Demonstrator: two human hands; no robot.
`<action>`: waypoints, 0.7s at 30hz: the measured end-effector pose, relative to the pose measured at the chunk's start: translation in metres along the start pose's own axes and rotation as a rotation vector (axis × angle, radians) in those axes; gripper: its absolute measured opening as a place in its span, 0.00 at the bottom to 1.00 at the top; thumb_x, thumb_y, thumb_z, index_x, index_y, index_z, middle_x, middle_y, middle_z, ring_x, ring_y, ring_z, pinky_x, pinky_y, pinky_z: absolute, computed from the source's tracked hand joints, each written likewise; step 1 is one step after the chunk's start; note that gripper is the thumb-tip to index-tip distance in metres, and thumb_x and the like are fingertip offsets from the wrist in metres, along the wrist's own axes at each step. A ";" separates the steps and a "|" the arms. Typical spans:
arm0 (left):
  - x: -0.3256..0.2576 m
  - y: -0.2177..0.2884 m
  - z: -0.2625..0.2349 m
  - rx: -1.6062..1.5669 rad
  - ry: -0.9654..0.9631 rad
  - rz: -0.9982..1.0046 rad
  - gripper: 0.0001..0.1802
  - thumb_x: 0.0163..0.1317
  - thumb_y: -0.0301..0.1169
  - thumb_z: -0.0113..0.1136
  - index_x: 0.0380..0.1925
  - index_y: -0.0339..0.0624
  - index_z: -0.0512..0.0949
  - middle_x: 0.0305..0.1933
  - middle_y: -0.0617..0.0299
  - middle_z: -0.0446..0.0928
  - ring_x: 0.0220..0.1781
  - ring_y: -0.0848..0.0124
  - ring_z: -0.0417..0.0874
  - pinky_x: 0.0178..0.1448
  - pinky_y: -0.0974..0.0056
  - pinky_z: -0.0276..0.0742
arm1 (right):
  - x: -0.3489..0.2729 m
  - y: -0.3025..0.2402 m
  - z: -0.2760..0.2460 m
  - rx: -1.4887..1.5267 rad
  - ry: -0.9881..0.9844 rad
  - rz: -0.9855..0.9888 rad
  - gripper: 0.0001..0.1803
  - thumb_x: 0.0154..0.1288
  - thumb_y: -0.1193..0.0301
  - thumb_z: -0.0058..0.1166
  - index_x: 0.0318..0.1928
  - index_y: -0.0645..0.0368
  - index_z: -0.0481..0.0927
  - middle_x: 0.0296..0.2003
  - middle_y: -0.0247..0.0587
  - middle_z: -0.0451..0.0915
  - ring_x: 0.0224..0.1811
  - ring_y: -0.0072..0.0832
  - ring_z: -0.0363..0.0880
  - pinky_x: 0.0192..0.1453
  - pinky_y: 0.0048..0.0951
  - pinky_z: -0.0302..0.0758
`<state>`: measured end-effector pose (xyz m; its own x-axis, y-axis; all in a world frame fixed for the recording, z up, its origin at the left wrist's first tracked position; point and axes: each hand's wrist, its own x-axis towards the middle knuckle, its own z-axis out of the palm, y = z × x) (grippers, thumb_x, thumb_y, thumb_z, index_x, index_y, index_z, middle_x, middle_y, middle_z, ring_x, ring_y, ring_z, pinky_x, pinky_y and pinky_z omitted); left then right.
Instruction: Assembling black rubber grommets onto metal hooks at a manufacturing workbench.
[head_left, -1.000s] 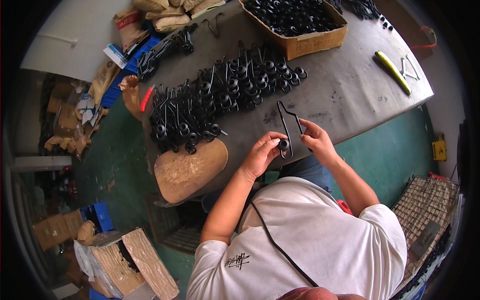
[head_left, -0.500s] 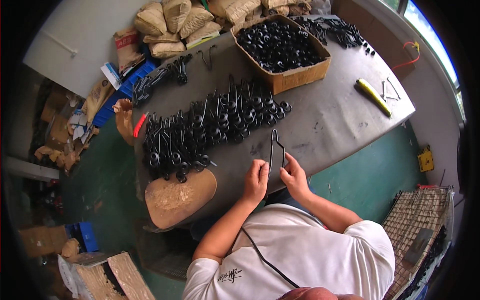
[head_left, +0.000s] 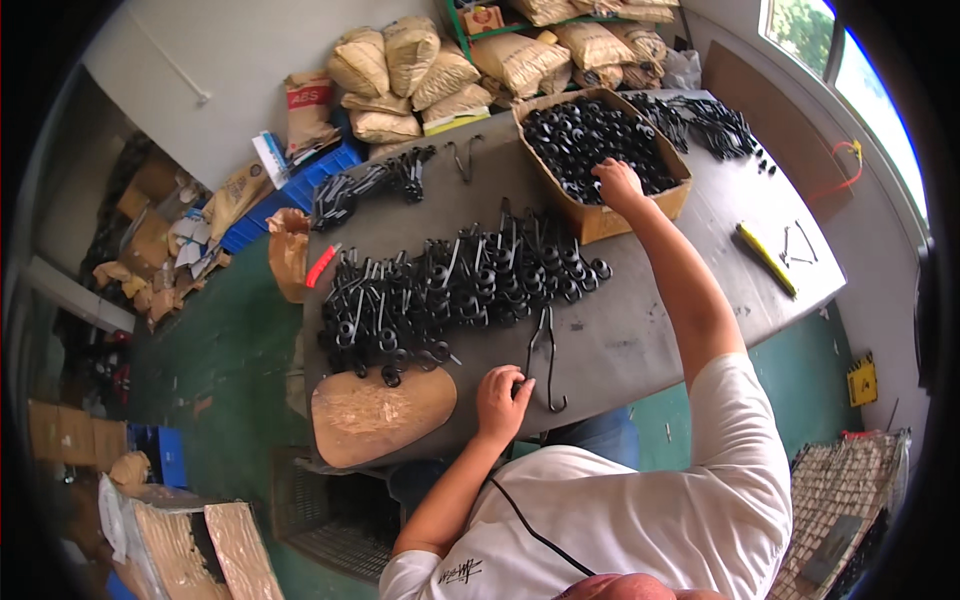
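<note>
My left hand is closed at the table's near edge around one leg of a bent black wire hook. The wire's narrow bend points away from me, and its other leg ends in a small curl on the right. My right arm stretches far forward, with my right hand inside a cardboard box full of small black ring-shaped parts. Its fingers are curled down among the parts, and what they grip is hidden. Left of the wire hook lies a long pile of wire hooks with black rings on them.
A worn tan board lies at the table's near left corner. A red-handled tool is at the left edge, a yellow cutter at the right. More black wires lie behind the box. Stacked sacks stand beyond the table.
My right hand has let go of the wire hook and moved forward into the box of rings. My left hand keeps the wire, lowered a little. The view has shifted.
</note>
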<state>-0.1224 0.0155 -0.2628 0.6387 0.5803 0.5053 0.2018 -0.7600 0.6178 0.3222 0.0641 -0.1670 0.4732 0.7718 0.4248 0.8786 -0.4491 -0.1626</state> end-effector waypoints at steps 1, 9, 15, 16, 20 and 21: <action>0.000 0.001 -0.002 0.025 0.005 0.002 0.11 0.59 0.32 0.66 0.38 0.42 0.76 0.44 0.55 0.80 0.48 0.54 0.79 0.53 0.54 0.74 | 0.016 -0.002 0.010 -0.083 -0.199 -0.018 0.15 0.57 0.75 0.52 0.44 0.55 0.86 0.46 0.44 0.82 0.53 0.42 0.80 0.54 0.39 0.78; 0.002 -0.002 0.004 0.005 0.005 0.033 0.17 0.59 0.36 0.67 0.45 0.45 0.74 0.46 0.58 0.79 0.50 0.57 0.79 0.53 0.54 0.72 | 0.048 0.051 0.060 -0.450 -0.546 -0.289 0.09 0.53 0.71 0.54 0.29 0.58 0.88 0.35 0.51 0.86 0.38 0.46 0.85 0.47 0.40 0.80; -0.003 0.003 0.003 0.020 0.013 0.000 0.20 0.60 0.39 0.66 0.48 0.44 0.74 0.47 0.59 0.80 0.51 0.57 0.80 0.54 0.53 0.73 | 0.006 0.021 0.012 0.213 0.096 0.126 0.17 0.57 0.63 0.66 0.45 0.55 0.80 0.39 0.48 0.79 0.44 0.47 0.79 0.47 0.43 0.77; -0.001 0.005 0.006 0.016 -0.007 0.012 0.22 0.59 0.41 0.66 0.49 0.43 0.74 0.47 0.59 0.80 0.51 0.57 0.80 0.54 0.53 0.73 | 0.004 0.030 0.005 0.280 0.159 0.151 0.17 0.61 0.61 0.64 0.48 0.55 0.81 0.40 0.45 0.80 0.42 0.41 0.81 0.45 0.39 0.78; 0.013 0.020 0.011 0.061 -0.158 -0.212 0.36 0.56 0.49 0.67 0.59 0.40 0.68 0.51 0.52 0.79 0.53 0.52 0.79 0.56 0.50 0.73 | -0.054 -0.004 -0.033 1.467 0.075 0.373 0.18 0.70 0.65 0.58 0.57 0.56 0.75 0.38 0.32 0.77 0.42 0.21 0.80 0.45 0.22 0.77; 0.015 0.018 0.021 0.115 -0.162 -0.228 0.40 0.55 0.51 0.67 0.61 0.38 0.66 0.53 0.49 0.78 0.54 0.51 0.78 0.58 0.50 0.72 | -0.077 -0.009 -0.038 1.637 0.072 0.372 0.18 0.71 0.69 0.56 0.58 0.57 0.73 0.41 0.34 0.80 0.44 0.24 0.81 0.50 0.24 0.78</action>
<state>-0.0935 0.0040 -0.2565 0.6752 0.6928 0.2533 0.4305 -0.6489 0.6274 0.2756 -0.0086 -0.1647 0.6932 0.6972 0.1827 -0.1121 0.3547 -0.9282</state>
